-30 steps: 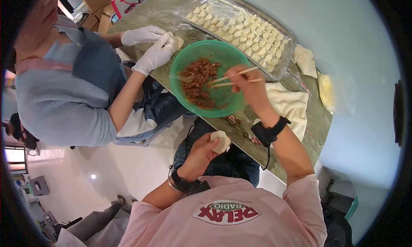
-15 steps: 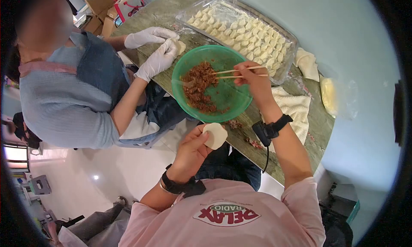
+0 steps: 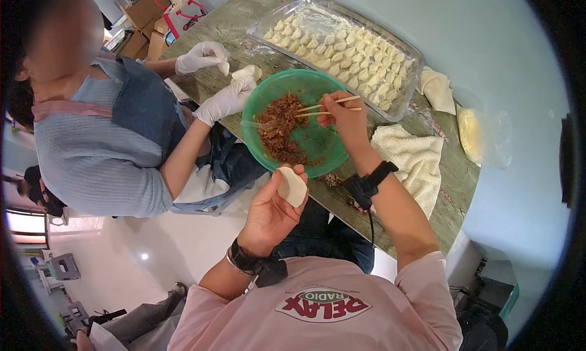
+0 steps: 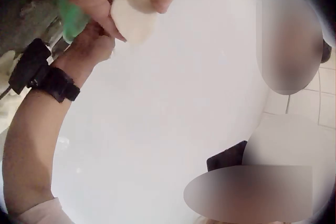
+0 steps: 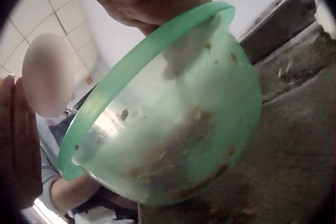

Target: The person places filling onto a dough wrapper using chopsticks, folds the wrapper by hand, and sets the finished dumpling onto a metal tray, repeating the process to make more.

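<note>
My left hand (image 3: 268, 217) holds a round, pale dough wrapper (image 3: 293, 187) between thumb and fingers, just in front of the green bowl (image 3: 336, 157). That same wrapper (image 4: 134, 16) shows close up in the left wrist view. Over the bowl's right side, my right hand (image 3: 347, 122) grips a pair of wooden chopsticks (image 3: 310, 114). Their tips are at the brown minced filling (image 3: 282, 131), heaped on the bowl's left side. A clear spoon (image 3: 256, 125) lies in the filling. The right wrist view catches the bowl (image 5: 210, 92) from outside, hiding the chopsticks.
A metal tray (image 3: 400, 114) with many dumplings (image 3: 342, 52) stands behind the bowl. At left sits another person, whose gloved hands (image 3: 227, 101) are near dough pieces (image 3: 247, 73). A cream towel (image 3: 409, 162) and a bag of yellow contents (image 3: 469, 134) lie on the right.
My left hand has moved up and left with the wrapper, closer to the bowl. The chopsticks have shifted within the filling. The other person's gloved hands have drawn apart.
</note>
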`<state>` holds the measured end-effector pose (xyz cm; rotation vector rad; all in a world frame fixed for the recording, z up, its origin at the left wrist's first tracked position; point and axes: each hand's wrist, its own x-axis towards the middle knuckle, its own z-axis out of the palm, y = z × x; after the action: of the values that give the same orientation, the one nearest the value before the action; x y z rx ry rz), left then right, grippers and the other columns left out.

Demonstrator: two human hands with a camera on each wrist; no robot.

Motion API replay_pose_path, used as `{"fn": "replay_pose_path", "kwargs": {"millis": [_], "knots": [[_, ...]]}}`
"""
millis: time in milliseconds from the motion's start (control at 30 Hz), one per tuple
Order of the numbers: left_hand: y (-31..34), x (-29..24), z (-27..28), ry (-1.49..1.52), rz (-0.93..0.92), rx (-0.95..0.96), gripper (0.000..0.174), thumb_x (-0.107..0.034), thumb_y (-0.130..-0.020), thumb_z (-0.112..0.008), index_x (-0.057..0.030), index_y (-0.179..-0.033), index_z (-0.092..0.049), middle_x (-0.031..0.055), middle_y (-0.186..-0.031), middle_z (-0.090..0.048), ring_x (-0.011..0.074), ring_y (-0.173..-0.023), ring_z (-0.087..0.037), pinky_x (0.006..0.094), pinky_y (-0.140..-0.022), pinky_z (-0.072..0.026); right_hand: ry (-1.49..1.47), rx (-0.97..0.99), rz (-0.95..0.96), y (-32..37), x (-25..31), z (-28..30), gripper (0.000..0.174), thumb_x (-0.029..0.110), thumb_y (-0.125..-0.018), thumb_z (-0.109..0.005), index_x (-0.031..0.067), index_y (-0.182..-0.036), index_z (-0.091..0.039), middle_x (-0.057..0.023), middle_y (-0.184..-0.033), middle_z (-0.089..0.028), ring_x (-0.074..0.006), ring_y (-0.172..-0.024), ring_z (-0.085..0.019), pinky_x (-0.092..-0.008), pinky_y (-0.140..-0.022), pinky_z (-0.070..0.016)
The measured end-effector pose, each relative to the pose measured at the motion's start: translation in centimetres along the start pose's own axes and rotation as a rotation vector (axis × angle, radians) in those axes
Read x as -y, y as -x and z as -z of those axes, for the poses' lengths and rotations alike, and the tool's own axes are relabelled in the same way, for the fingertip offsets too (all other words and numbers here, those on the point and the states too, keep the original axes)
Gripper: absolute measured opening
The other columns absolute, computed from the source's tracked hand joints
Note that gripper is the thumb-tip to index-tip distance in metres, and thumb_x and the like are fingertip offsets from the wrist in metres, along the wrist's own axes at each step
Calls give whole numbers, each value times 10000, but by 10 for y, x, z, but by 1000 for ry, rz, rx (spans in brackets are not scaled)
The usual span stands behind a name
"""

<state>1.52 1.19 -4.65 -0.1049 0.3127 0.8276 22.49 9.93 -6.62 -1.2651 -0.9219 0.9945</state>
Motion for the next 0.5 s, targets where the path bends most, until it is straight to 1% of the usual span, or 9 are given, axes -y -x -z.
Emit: {"fn": "replay_pose_path", "kwargs": {"millis": [33,67,133,167,233,367,467,500], "knots": [[0,-1,0,8,14,4,242,-204,-906,-524,-72,-1107,-553,110,-1198,-555,226,-1111,-535,358,-913,-480,-30,-4,-10,0,-1,0,215,179,-883,-583,-28,-831,-611,-86,-729,-618,-136,-559,-607,-238,-485,-500],[0,-1,-3,6,13,4,242,-204,-906,-524,-72,-1107,-553,110,-1198,-555,226,-1111,-535,358,-913,-480,-32,-4,-9,0,0,-1,215,179,-883,-583,-28,-831,-611,-86,-729,-618,-136,-559,-607,-238,-485,-500],[1,0,-9,-245,-20,-69,319,-221,-925,-483,-36,-1185,-497,137,-1230,-527,243,-1147,-507,365,-977,-428,-223,-45,-1,1,2,-4,235,170,-886,-578,-48,-799,-594,-96,-683,-607,-141,-517,-587,-257,-462,-491],[1,0,-10,-245,-24,-70,319,-221,-925,-483,-36,-1185,-497,137,-1230,-527,243,-1147,-507,365,-977,-428,-224,-41,-1,1,5,-3,235,170,-886,-578,-48,-799,-594,-96,-683,-607,-141,-517,-587,-257,-462,-491],[1,1,-12,-319,-50,-37,368,-216,-933,-462,-10,-1237,-441,152,-1234,-519,253,-1153,-500,366,-1015,-387,-245,-71,-53,3,11,-1,218,161,-889,-569,-47,-831,-593,-102,-709,-612,-153,-544,-600,-263,-483,-507],[-2,1,-15,-377,-89,-19,358,-214,-932,-466,-13,-1228,-445,141,-1248,-511,248,-1161,-493,369,-1014,-389,-270,-85,-62,3,15,5,213,161,-893,-561,-47,-856,-590,-106,-707,-610,-160,-551,-605,-270,-496,-518],[-5,1,-13,-351,-103,-42,350,-211,-924,-486,-27,-1220,-455,123,-1246,-518,237,-1156,-500,363,-993,-412,-296,-130,-69,3,15,9,218,162,-900,-549,-47,-858,-590,-103,-701,-608,-157,-547,-603,-268,-490,-511],[-6,0,-12,-274,-92,-72,348,-213,-918,-499,-36,-1215,-459,113,-1243,-524,231,-1148,-508,358,-976,-429,-284,-112,-49,2,14,11,213,156,-901,-543,-47,-852,-588,-100,-693,-605,-154,-538,-598,-264,-487,-507]]}}
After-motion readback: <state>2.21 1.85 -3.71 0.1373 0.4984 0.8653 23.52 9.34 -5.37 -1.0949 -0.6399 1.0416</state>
